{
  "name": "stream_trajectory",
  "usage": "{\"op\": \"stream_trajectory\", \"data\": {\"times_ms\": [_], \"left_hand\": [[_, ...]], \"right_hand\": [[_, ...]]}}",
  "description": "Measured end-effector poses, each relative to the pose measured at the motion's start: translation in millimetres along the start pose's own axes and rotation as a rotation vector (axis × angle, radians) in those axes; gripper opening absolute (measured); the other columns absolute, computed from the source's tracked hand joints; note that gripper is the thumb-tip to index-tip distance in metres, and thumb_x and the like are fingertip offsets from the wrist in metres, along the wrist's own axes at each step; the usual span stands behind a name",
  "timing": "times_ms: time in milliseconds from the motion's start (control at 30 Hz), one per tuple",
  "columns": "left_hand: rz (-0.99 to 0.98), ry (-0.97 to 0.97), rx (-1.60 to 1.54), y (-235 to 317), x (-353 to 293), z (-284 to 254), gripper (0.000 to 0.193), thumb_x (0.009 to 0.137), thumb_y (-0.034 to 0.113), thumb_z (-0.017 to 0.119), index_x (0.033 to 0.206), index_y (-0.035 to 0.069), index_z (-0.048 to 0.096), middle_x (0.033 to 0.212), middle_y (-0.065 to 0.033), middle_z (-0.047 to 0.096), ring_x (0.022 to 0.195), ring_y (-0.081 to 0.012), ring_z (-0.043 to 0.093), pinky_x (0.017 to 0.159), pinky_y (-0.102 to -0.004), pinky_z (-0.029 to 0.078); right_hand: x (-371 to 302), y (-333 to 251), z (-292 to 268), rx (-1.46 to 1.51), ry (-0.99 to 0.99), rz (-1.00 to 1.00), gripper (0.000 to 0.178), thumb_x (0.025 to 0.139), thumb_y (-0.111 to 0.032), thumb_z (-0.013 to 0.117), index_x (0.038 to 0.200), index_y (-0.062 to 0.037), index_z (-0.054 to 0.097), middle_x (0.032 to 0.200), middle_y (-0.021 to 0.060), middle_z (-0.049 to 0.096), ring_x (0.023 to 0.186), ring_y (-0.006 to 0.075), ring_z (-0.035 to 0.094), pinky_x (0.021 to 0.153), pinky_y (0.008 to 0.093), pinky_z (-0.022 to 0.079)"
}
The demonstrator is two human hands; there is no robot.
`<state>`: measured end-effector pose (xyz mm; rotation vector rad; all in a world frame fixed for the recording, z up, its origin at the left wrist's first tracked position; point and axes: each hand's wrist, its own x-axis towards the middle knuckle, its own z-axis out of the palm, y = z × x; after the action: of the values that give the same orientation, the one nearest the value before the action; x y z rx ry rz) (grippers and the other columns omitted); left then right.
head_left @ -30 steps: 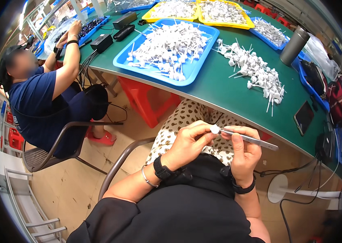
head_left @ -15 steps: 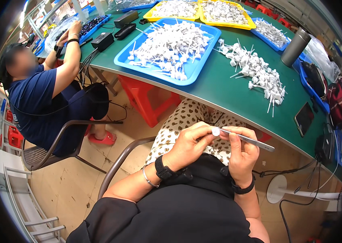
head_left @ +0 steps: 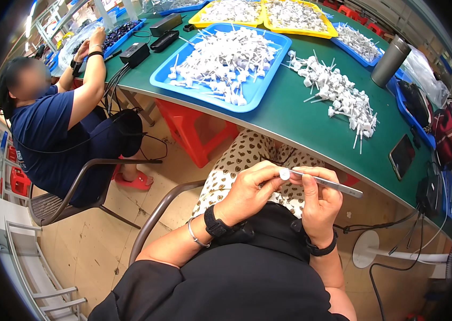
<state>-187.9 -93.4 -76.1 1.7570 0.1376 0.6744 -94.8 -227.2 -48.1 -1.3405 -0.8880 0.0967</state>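
Above my lap, my left hand (head_left: 255, 187) pinches a small white plastic part (head_left: 285, 174) with a round end between thumb and fingers. My right hand (head_left: 319, 198) is closed around a slim flat metal tool (head_left: 338, 186), which looks like a craft knife or scraper. The tool's front end meets the white part, and its tail sticks out to the right. Both hands are close together; the exact point of contact is hidden by the fingers. Similar white stemmed parts lie in a loose pile (head_left: 338, 93) on the green table (head_left: 290, 125).
A blue tray (head_left: 247, 107) heaped with white parts stands near the table edge, with yellow trays (head_left: 295, 35) behind. At right are a grey metal flask (head_left: 391, 63) and a phone (head_left: 401, 157). A co-worker (head_left: 49, 117) sits at left. A red stool (head_left: 194, 131) stands beneath the table.
My hands, the white part and the tool stay almost where they were. Only a very slight shift shows.
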Motion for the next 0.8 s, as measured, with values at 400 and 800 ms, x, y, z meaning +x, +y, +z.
{"op": "stream_trajectory", "data": {"times_ms": [400, 800], "left_hand": [[0.005, 0.003, 0.011, -0.4, -0.2, -0.2, 0.018, 0.092, -0.002, 0.066, 0.109, 0.002, 0.071, 0.089, -0.0084, 0.067, 0.072, -0.0178, 0.066, 0.065, -0.0300, 0.054], [0.025, 0.026, 0.027, 1.1, -0.4, 0.2, 0.018, 0.092, -0.001, 0.066, 0.109, 0.002, 0.071, 0.088, -0.0084, 0.066, 0.072, -0.0178, 0.065, 0.064, -0.0301, 0.053]], "right_hand": [[0.0, 0.0, 0.3, 0.031, -0.001, 0.020, 0.011, 0.101, 0.000, 0.056, 0.108, 0.0078, 0.059, 0.100, 0.0156, 0.071, 0.090, 0.0198, 0.073, 0.080, 0.0289, 0.061], [-0.5, -2.1, 2.3, -0.067, 0.000, 0.000, 0.009, 0.099, 0.002, 0.058, 0.104, 0.0081, 0.061, 0.098, 0.0144, 0.070, 0.088, 0.0199, 0.073, 0.077, 0.0287, 0.061]]}}
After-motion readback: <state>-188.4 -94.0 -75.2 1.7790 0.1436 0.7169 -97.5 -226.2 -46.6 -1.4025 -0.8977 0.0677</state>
